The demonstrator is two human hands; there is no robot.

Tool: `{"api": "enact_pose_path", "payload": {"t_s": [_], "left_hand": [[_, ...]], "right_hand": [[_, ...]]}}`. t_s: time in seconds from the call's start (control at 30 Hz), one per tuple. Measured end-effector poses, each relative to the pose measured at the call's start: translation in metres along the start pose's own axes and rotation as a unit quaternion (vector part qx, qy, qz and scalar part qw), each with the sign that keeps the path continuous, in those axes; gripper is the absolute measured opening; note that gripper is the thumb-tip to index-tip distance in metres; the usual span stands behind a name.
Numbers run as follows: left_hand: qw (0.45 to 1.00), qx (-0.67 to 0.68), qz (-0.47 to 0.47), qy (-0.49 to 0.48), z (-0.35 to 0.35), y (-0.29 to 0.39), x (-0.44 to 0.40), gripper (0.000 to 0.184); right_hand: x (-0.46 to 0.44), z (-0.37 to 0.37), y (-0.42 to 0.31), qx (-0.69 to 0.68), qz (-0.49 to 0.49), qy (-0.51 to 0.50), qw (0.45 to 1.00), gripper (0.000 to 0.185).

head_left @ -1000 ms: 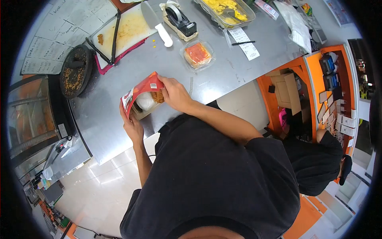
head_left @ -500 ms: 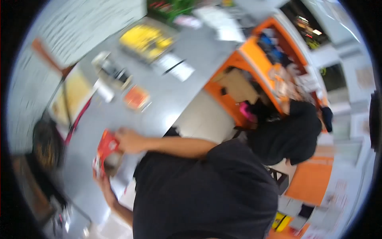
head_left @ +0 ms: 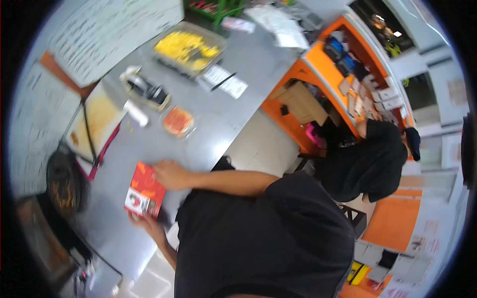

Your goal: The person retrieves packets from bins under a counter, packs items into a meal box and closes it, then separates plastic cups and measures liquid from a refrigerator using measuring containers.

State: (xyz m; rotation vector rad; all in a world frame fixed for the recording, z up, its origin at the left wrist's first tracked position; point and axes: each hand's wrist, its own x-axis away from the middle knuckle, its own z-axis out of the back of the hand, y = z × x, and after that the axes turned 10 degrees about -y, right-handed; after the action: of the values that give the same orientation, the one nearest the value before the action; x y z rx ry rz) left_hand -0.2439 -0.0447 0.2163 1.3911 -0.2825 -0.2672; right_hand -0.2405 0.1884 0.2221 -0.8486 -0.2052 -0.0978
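Note:
A red printed carton (head_left: 144, 189) with a white picture panel is held between my two hands above the grey metal table. My right hand (head_left: 170, 174) grips its upper right edge, with fingers bent over the red face. At the lower edge, my left hand (head_left: 145, 222) holds it near the white panel, and part of that hand is hidden beneath. A small clear pack of orange-red food (head_left: 177, 122) lies on the table beyond my right hand. Close to it are a white roll-shaped object (head_left: 135, 113) and a box holding a black device (head_left: 144, 89).
A clear tub of yellow shredded food (head_left: 186, 47) stands farther along the table (head_left: 223, 126), beside a paper slip with a black pen (head_left: 224, 82). A dark round pan (head_left: 63, 181) sits at the left. Another person in black (head_left: 365, 164) bends at an orange shelf unit (head_left: 318, 64).
The carton has turned: its opening faced me before, and a printed face with the white panel shows now. Both hands still hold it and have shifted slightly right.

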Motion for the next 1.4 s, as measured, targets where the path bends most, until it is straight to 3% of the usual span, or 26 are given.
{"api": "enact_pose_path", "payload": {"t_s": [0.03, 0.1, 0.17, 0.2, 0.23, 0.27, 0.3, 0.37, 0.4, 0.5, 0.63, 0.83, 0.9, 1.0, 1.23, 1.4], "left_hand": [[0.999, -0.025, 0.026, -0.015, 0.004, 0.001, -0.001, 0.062], [0.999, -0.042, -0.009, -0.024, 0.004, -0.002, -0.002, 0.061], [0.975, -0.216, -0.06, -0.006, 0.006, -0.003, -0.003, 0.059], [0.974, -0.219, -0.052, -0.003, 0.01, -0.002, -0.005, 0.059], [0.933, -0.348, -0.089, -0.028, 0.017, 0.003, -0.008, 0.06], [0.872, -0.47, -0.123, -0.054, 0.022, 0.009, -0.011, 0.06], [0.873, -0.47, -0.119, -0.051, 0.025, 0.019, -0.014, 0.06], [0.808, -0.549, -0.134, -0.165, 0.032, 0.041, -0.019, 0.068], [0.801, -0.554, -0.137, -0.183, 0.036, 0.043, -0.023, 0.08], [0.805, -0.526, -0.175, -0.211, 0.04, 0.051, -0.029, 0.086], [0.796, -0.542, -0.157, -0.221, 0.042, 0.049, -0.032, 0.088], [0.778, -0.565, -0.174, -0.213, 0.038, 0.053, -0.031, 0.077], [0.743, -0.602, -0.172, -0.237, 0.038, 0.06, -0.033, 0.071], [0.763, -0.577, -0.144, -0.254, 0.043, 0.061, -0.037, 0.066], [0.75, -0.596, -0.163, -0.236, 0.037, 0.056, -0.032, 0.055], [0.792, -0.532, -0.146, -0.263, 0.037, 0.057, -0.028, 0.054]], "right_hand": [[-0.002, 0.001, 0.0, 0.016, -0.005, -0.012, 1.0, 0.043], [0.001, 0.0, 0.004, 0.039, 0.041, 0.036, 0.998, 0.047], [0.0, -0.003, 0.005, 0.041, 0.063, 0.056, 0.996, 0.052], [0.002, -0.001, 0.008, 0.051, 0.074, 0.09, 0.992, 0.057], [0.006, 0.009, 0.005, 0.048, 0.074, 0.084, 0.993, 0.057], [0.008, 0.019, 0.002, 0.101, 0.153, 0.071, 0.98, 0.063], [0.007, 0.033, 0.0, 0.155, 0.234, 0.059, 0.958, 0.069], [-0.002, 0.05, 0.0, 0.209, 0.284, 0.014, 0.936, 0.076], [-0.007, 0.055, 0.002, 0.263, 0.329, -0.025, 0.907, 0.083], [-0.022, 0.064, 0.003, 0.266, 0.368, -0.086, 0.887, 0.086], [-0.028, 0.065, 0.004, 0.273, 0.382, -0.104, 0.877, 0.087], [-0.028, 0.06, 0.0, 0.282, 0.415, -0.049, 0.863, 0.072], [-0.027, 0.061, -0.004, 0.283, 0.434, -0.038, 0.854, 0.062], [-0.023, 0.067, -0.013, 0.285, 0.387, -0.096, 0.871, 0.053], [-0.029, 0.061, -0.007, 0.321, 0.396, -0.102, 0.854, 0.05], [-0.019, 0.068, -0.004, 0.245, 0.425, -0.101, 0.865, 0.053]]}}
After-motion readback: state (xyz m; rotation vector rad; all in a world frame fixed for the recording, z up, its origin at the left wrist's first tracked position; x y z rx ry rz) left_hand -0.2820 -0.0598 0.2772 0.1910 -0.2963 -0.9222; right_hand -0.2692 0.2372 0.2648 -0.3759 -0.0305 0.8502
